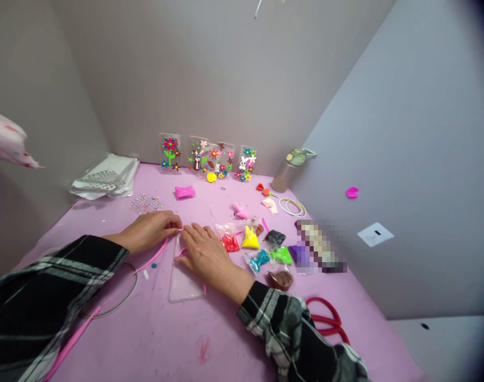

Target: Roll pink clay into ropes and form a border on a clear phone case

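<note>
A long, thin pink strip (159,250) rises from the lower left past my left sleeve to my left hand (153,229). The fingertips of that hand pinch the strip at the top left corner of a clear, flat case (186,289), which looks like a phone case. My right hand (206,254) rests over the case with its fingers stretched out and pressing down near the same corner. Bits of pink strip show along the case beside my thumb and under my palm. The hand hides much of the case's upper part.
Bags of coloured clay (250,237) lie right of my right hand, with red-handled scissors (329,323) nearer. Decorated clear cases (170,154) lean on the back wall beside a bottle (287,171). Rhinestones (145,203) and plastic packets (106,178) lie left; a hoop (136,284) lies by my left forearm.
</note>
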{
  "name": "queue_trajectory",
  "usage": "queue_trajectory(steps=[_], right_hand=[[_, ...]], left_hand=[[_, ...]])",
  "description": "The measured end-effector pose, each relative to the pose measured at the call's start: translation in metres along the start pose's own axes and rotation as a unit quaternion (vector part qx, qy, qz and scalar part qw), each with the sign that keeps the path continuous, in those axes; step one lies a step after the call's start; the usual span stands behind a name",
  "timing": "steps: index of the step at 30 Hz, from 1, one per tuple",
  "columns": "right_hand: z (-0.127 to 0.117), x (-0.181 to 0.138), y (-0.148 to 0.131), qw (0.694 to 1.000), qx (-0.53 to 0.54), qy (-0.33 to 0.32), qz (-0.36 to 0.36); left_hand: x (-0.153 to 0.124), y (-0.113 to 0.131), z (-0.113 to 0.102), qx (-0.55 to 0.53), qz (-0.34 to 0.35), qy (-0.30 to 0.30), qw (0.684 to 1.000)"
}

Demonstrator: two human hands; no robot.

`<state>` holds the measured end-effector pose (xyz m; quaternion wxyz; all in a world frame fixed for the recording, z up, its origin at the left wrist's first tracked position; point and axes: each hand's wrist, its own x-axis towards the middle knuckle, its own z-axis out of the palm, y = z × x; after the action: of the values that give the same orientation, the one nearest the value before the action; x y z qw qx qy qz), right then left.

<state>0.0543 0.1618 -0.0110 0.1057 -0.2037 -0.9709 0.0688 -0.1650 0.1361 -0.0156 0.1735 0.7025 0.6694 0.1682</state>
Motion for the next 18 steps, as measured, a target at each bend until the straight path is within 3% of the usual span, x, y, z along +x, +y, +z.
queue_trajectory(steps=[18], right_hand=[[0.0087, 0.0057, -0.0012, 0.999, 0.006, 0.014, -0.038]], left_hand=[[-0.0100, 0.0049, -0.0059, 0.017, -0.034, -0.011, 0.999]])
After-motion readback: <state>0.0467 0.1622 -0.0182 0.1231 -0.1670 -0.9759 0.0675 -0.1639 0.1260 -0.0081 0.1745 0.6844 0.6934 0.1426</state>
